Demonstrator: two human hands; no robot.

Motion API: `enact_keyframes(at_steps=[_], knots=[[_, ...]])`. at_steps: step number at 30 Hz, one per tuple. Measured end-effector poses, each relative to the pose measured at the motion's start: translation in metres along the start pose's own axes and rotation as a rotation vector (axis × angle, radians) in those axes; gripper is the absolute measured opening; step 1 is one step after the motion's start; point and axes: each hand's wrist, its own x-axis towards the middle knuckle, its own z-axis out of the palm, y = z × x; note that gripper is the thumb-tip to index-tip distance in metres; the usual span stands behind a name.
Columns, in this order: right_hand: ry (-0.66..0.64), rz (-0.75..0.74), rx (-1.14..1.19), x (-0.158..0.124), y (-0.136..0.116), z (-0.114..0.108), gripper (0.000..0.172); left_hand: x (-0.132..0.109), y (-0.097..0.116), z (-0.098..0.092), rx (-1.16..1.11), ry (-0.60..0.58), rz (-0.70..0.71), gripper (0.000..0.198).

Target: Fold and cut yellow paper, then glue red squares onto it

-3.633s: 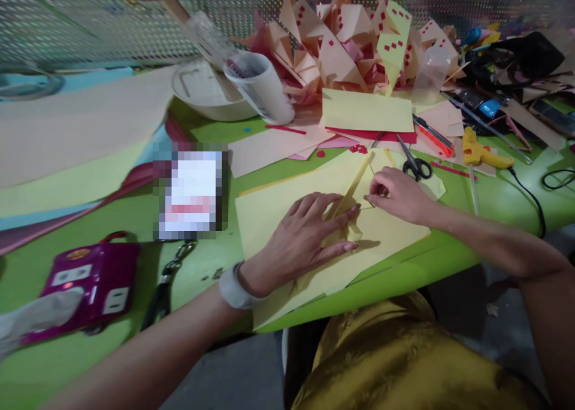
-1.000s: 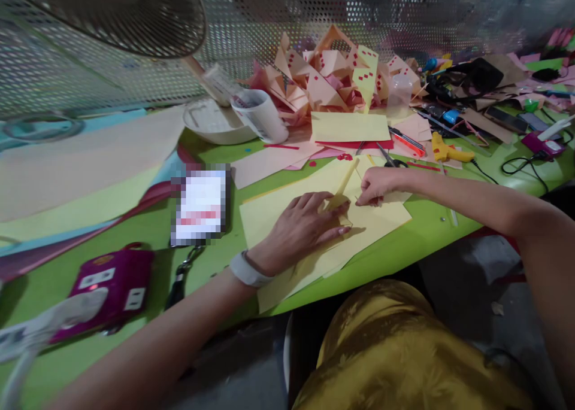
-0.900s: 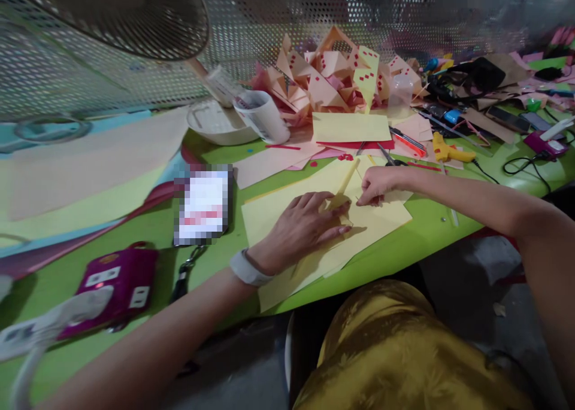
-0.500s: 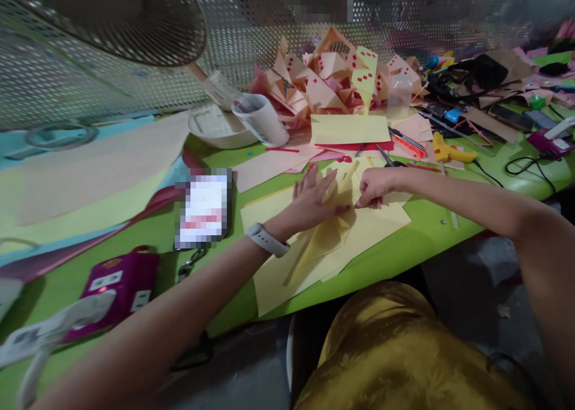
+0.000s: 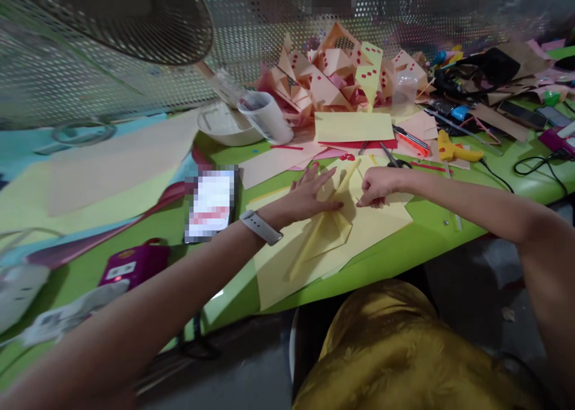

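Head view: the left hand point(image 5: 305, 199) is spread wide, palm down, over a folded pale yellow paper piece point(image 5: 336, 231) that lies on large pale yellow paper sheets point(image 5: 281, 278); whether the palm presses or only hovers cannot be told. The right hand point(image 5: 377, 187) is curled in, knuckles up, fingertips down at the paper just beside the piece; whether they pinch anything is hidden.

If the left hand bears down unevenly, the piece could skew or take a stray crease, since its long narrow band stands proud of the flat paper. The sheets beneath overlap loosely, so a sideways push could slide the whole stack across the smooth green tabletop point(image 5: 381, 272). Small black-handled metal scissors point(image 5: 398, 163) lie just behind the right hand, where a backward sweep could knock them.

The paper looks thin but stiff, matte, with crisp straight edges and angular folds. Beyond it sit small red paper bits point(image 5: 347, 157), an orange-and-black craft knife point(image 5: 412, 140) and a glossy yellow plastic glue gun point(image 5: 457, 151). Farthest back, a heap of peach folded paper point(image 5: 326, 90), pointed and boxy, rises before a perforated mesh panel point(image 5: 265, 24).
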Motion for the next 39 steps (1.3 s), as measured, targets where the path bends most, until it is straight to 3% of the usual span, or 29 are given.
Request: enact_keyframes(at_steps=[8,11,16,22,26,28,31,35,39], knots=[[-0.006,-0.015,0.019,0.003,0.004,0.0,0.027,-0.006,0.014,-0.001,0.0,-0.038,0.016,0.093],[0.001,-0.015,0.01,0.003,0.005,0.0,0.028,-0.005,0.012,0.001,0.021,-0.022,0.046,0.091],[0.005,-0.009,0.021,0.003,0.007,0.0,0.028,-0.003,0.008,-0.007,0.005,-0.102,0.048,0.099],[0.004,-0.021,0.034,0.005,0.01,0.0,0.025,0.0,-0.001,-0.014,-0.007,-0.089,0.171,0.097],[0.02,-0.031,0.038,0.007,0.012,0.001,0.027,-0.005,-0.002,-0.017,-0.072,-0.1,0.13,0.093],[0.025,-0.041,0.035,0.008,0.014,0.002,0.027,-0.01,0.0,-0.017,-0.146,-0.05,0.11,0.083],[0.041,-0.07,0.023,0.007,0.016,0.003,0.026,-0.021,0.004,-0.013,-0.18,0.118,0.103,0.066],[0.068,-0.11,0.02,0.005,0.02,0.006,0.031,-0.028,0.006,0.0,-0.09,0.292,0.212,0.047],[0.137,-0.152,0.075,0.0,0.025,0.009,0.036,-0.029,0.008,0.008,-0.086,0.357,0.253,0.03]])
